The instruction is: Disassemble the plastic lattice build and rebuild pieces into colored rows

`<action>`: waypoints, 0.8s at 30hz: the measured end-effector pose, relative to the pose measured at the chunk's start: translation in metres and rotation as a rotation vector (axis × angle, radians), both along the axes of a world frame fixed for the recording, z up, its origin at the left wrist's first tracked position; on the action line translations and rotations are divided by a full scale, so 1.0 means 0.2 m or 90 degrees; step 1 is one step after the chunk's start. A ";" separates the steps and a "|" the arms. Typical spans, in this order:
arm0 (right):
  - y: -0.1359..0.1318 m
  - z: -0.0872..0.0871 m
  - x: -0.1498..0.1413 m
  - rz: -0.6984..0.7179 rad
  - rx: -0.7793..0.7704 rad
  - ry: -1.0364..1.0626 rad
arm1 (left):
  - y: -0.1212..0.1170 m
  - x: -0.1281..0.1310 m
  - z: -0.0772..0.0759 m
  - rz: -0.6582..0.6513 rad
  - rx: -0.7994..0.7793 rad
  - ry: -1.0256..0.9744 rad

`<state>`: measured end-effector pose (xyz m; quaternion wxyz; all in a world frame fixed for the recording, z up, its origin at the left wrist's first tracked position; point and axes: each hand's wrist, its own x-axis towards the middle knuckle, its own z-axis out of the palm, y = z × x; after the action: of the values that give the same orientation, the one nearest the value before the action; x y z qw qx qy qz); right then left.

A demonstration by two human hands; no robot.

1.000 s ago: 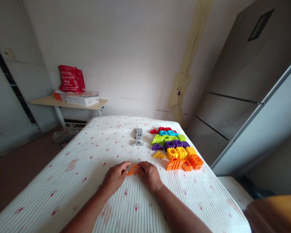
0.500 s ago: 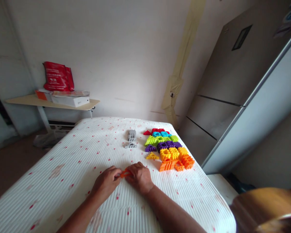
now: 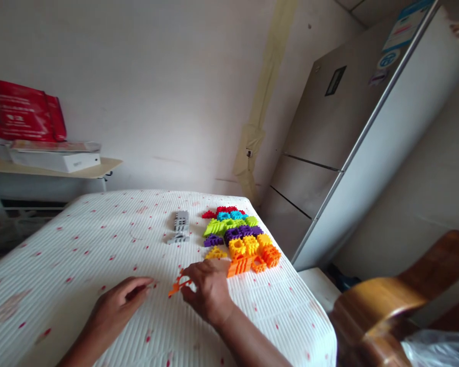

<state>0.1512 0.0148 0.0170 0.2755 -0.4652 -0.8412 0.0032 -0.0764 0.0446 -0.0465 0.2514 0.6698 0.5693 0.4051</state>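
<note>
My right hand [image 3: 208, 290] pinches a thin orange interlocking toy block piece [image 3: 175, 288], with toothed edges and an opening through it, low over the table cover. To its left, and apart from the piece, is my left hand [image 3: 126, 295]; its fingers reach forward with a gap to the thumb, and nothing shows in them. Just beyond my right hand are grouped orange blocks [image 3: 240, 265] and a yellow triangular piece [image 3: 216, 253]. Behind these stand rows of yellow blocks [image 3: 250, 244], purple blocks [image 3: 233, 234], lime green blocks [image 3: 214, 227], blue blocks [image 3: 236, 215] and red blocks [image 3: 226, 209].
Several grey blocks [image 3: 181, 221] lie separately left of the coloured rows. A ribbed white cover [image 3: 84, 244] with red marks lies over the table. A refrigerator [image 3: 309, 137] stands at right, with a wooden chair [image 3: 382, 300] nearer. A red bag [image 3: 26, 112] sits on a side table [image 3: 109, 165].
My left hand has let go of the orange piece and moved left. My right hand keeps it, now tilted. The view has shifted to the right.
</note>
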 end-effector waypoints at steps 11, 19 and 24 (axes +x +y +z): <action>0.05 0.24 0.62 -0.141 -0.044 0.044 | -0.02 0.03 0.06 0.016 -0.024 -0.021; 0.06 0.21 0.64 -0.178 -0.088 -0.001 | -0.03 0.03 0.07 0.024 -0.033 -0.013; 0.07 0.21 0.63 -0.190 -0.092 -0.010 | -0.03 0.04 0.07 0.025 -0.032 -0.010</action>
<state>0.2780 0.0281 0.0583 0.2322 -0.6035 -0.7626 0.0187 -0.0693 0.0383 -0.0327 0.2650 0.6484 0.5904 0.4009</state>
